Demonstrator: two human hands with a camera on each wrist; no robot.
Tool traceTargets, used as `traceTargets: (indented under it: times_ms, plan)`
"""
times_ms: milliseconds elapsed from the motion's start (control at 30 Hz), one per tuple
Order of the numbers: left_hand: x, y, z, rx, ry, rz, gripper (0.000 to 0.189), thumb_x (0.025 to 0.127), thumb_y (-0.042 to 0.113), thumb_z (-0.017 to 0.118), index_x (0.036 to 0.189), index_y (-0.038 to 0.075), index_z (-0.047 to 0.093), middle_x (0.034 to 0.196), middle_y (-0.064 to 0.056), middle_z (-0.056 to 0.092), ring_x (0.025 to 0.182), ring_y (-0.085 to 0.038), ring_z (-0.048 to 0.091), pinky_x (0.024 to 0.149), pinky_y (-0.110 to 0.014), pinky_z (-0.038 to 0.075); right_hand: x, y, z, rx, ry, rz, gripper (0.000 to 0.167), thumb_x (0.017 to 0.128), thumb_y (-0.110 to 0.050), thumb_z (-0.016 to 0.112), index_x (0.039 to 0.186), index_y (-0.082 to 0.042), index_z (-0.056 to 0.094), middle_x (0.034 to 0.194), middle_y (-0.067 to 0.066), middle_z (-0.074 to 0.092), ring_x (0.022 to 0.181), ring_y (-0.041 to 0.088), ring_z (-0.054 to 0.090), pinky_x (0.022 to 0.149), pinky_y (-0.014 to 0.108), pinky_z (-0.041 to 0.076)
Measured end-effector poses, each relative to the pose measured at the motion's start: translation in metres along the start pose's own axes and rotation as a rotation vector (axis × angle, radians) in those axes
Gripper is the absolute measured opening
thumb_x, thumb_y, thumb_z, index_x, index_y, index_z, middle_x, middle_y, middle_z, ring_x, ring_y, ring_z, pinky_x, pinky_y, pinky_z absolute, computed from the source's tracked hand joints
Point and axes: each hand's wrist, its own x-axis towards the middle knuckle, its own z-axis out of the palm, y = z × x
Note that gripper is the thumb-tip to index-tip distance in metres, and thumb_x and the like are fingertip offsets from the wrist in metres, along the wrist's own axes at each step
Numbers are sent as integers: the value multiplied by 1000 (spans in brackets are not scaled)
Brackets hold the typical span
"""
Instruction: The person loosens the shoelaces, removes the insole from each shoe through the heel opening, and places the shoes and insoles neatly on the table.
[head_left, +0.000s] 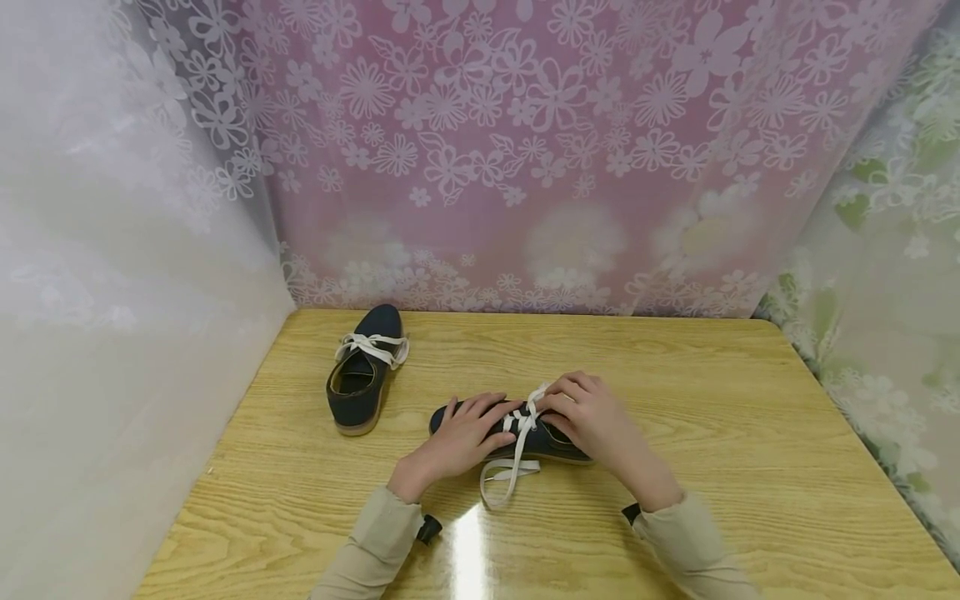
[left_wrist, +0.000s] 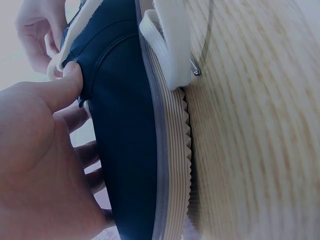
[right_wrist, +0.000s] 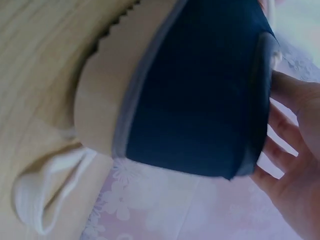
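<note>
A dark navy lace-up shoe [head_left: 566, 450] lies at the middle of the table, toe to the left. Its white shoelace [head_left: 522, 442] is crossed over the front, and one length hangs down the near side, curling onto the wood. Across the front of the shoe my left hand [head_left: 461, 437] holds it, thumb near the eyelets and fingers over the far side. At the shoe's opening my right hand [head_left: 592, 417] pinches the shoelace near the top eyelets; its fingertips are partly hidden. The left wrist view shows the ridged tan sole [left_wrist: 177, 150] on the tabletop.
A matching shoe [head_left: 356, 408] stands at the back left, toe away, its white lace tied in a bow. The wooden table [head_left: 675, 358] ends at a pink flowered curtain [head_left: 487, 233]. In the right wrist view, a white lace loop [right_wrist: 35, 200] lies beyond the heel.
</note>
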Motion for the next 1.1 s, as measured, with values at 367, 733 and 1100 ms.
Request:
traceTargets:
  times_ms: [367,733,1100]
  plan:
    - [1,1,0,23,4,-10,53,108,45,42,159,29,36,163,-8,32,150,-33,28,117,-69,15,-4,11,0,-132,190,139,17,77,-10,86,90,-10,76,88,7,71,92,34,63,86,53,48]
    - [2,2,-2,39,-7,-14,52,109,42,43,159,28,35,164,-8,31,150,-34,29,117,-68,16,-4,21,-16,-1,21,211,30,82,-4,83,109,-14,75,104,7,70,103,32,62,87,48,54]
    - [3,1,-4,14,-12,-6,53,109,43,42,159,27,36,164,-9,31,150,-35,28,117,-69,15,3,5,4,154,24,-8,23,79,-4,84,98,-14,78,98,2,72,97,26,65,84,45,54]
